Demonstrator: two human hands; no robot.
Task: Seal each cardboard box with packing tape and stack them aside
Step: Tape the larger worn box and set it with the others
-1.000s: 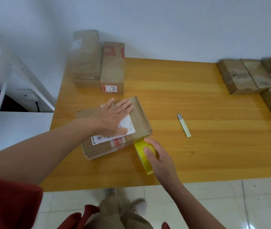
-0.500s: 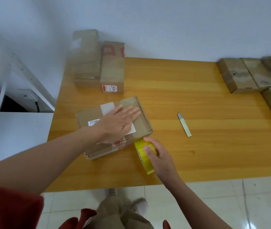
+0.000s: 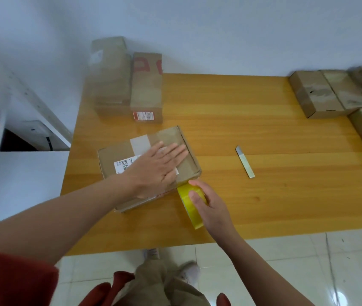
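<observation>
The wooden table [image 3: 253, 206] is filling the middle of the frame. A cluster of boxes [image 3: 129, 85] is sitting at its upper left corner against the wall, and more boxes [image 3: 317, 93] are lying along the right edge. The cardboard box [image 3: 118, 155] I am working on is lying left of centre, turned at an angle, with a white label on its lid. I am pressing my left hand [image 3: 158, 171] flat on that lid, fingers straight and slightly spread, gripping nothing. My right hand [image 3: 208, 206] is curling its fingers and thumb round the yellow tape roll [image 3: 190, 208], which is standing on edge right against the box's lower right corner. A small flat blade [image 3: 245, 162] is lying right of centre, well apart from both hands.
</observation>
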